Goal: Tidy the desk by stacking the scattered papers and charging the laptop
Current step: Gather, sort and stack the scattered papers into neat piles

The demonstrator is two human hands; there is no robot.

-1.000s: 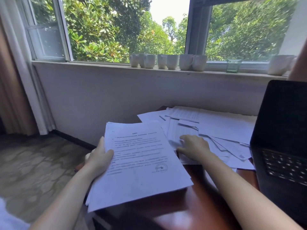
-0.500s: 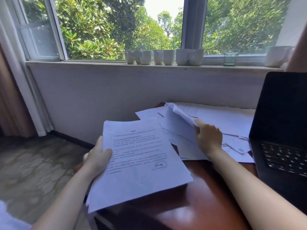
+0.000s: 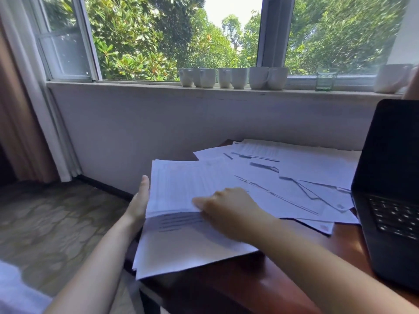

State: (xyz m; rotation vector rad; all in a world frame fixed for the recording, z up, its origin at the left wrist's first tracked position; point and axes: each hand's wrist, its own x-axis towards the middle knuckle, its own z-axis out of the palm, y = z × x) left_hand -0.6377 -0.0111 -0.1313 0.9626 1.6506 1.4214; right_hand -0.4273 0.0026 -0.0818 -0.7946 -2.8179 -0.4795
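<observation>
A stack of white printed papers (image 3: 181,250) juts over the left corner of the reddish-brown desk (image 3: 260,275). My left hand (image 3: 139,202) grips its left edge. My right hand (image 3: 229,211) holds a white sheet (image 3: 179,184) by its near edge, lying over the upper part of the stack. Scattered papers (image 3: 301,175) cover the far side of the desk, overlapping each other. An open black laptop (image 3: 392,189) stands at the right, its screen dark and its keyboard showing. No charger or cable is in view.
Several white mugs (image 3: 233,77) line the windowsill, with a green glass (image 3: 325,79) and another white cup (image 3: 391,78) further right. The wall runs right behind the desk. A curtain (image 3: 20,114) hangs at the left over patterned floor.
My right hand lifted a sheet from the scattered pile and carried it left onto the stack in my left hand. The left hand kept its grip.
</observation>
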